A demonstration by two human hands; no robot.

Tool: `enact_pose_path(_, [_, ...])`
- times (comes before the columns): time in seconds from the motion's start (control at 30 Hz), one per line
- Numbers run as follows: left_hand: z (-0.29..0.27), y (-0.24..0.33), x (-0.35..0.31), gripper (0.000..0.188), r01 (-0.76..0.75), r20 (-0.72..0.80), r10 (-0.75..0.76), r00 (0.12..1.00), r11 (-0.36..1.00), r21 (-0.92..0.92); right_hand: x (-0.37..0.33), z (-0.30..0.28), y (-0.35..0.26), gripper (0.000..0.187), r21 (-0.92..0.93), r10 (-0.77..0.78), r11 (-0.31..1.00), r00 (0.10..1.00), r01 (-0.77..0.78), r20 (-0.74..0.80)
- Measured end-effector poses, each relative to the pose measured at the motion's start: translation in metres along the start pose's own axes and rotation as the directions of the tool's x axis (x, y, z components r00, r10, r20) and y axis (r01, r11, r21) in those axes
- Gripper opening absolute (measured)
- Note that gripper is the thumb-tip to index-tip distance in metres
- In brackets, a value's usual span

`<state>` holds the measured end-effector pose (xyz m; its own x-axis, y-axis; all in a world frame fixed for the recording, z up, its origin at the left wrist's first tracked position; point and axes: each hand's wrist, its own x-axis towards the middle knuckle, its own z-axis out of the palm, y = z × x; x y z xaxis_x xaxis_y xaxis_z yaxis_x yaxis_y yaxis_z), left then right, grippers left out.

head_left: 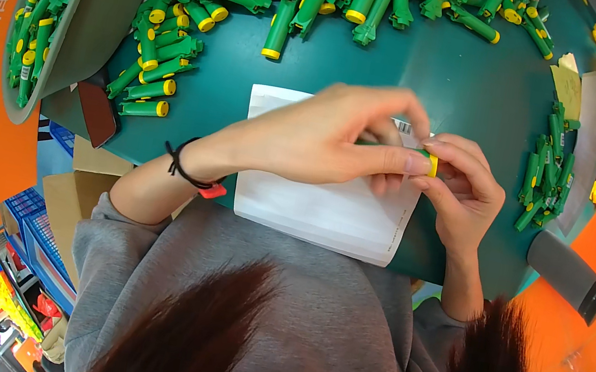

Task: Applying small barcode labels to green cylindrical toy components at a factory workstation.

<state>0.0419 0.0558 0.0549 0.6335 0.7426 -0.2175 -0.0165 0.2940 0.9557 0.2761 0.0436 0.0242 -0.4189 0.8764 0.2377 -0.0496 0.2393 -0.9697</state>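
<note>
Over a white paper sheet [310, 208], both hands meet at one small green plastic tube with a yellow end cap [432, 165]. My left hand [339, 136] reaches in from the left, its thumb pressed along the tube and its fingers curled around it. With fingertips and thumb, my right hand [467, 185] pinches the yellow end. Most of the green body is hidden by my fingers. A small barcode [404, 127] shows on the sheet's far part, just behind the hands.
Many similar green tubes [373, 8] are heaped along the table's far side. At left, a tilted grey tub [109, 13] holds more. Several labelled tubes [548, 170] lie at right, near a dark grey bottle [568, 273]. A dark brown flat object [97, 115] rests beside the tub.
</note>
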Motion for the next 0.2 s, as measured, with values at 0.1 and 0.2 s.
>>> enact_pose_path(0.1, [-0.003, -0.003, 0.004, 0.024, 0.076, -0.03, -0.076, 0.997, 0.997, 0.027, 0.0, 0.002, 0.007, 0.042, 0.031, 0.068, 0.997, 0.997, -0.068, -0.023])
enact_pose_path(0.2, [-0.004, -0.009, 0.0, 0.033, 0.015, -0.05, 0.001, 0.999, 0.95, 0.313, 0.003, 0.007, 0.013, 0.059, 0.116, 0.084, 0.99, 0.996, -0.081, -0.023])
